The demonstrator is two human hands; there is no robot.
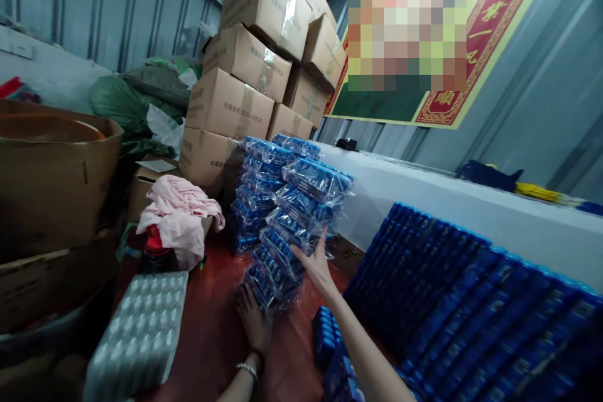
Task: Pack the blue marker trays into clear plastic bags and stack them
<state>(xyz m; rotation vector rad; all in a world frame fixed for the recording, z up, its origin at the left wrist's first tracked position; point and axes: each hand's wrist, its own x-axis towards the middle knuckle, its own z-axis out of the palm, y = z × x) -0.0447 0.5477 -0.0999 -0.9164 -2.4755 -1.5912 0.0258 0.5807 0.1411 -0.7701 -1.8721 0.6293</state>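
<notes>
A leaning stack of blue packs in clear plastic wrap (294,232) stands on the reddish-brown tabletop (207,326). Low at its near left corner, my left hand (254,317) rests against the bottom pack with fingers spread. My right hand (316,264) lies against the right side of the stack, higher up, thumb and fingers stretched apart. Neither hand is closed round a pack, though some fingertips are hidden by the wrap. Directly behind stands another stack of wrapped blue packs (257,195). What the packs contain is too blurred to tell.
Unwrapped blue packs (447,301) stand in a long row at right, with smaller blue packs (327,333) nearer me. At left are a grey moulded tray stack (141,326), a pink cloth (181,207) and a large carton (56,182). Stacked cartons (230,100) rise behind.
</notes>
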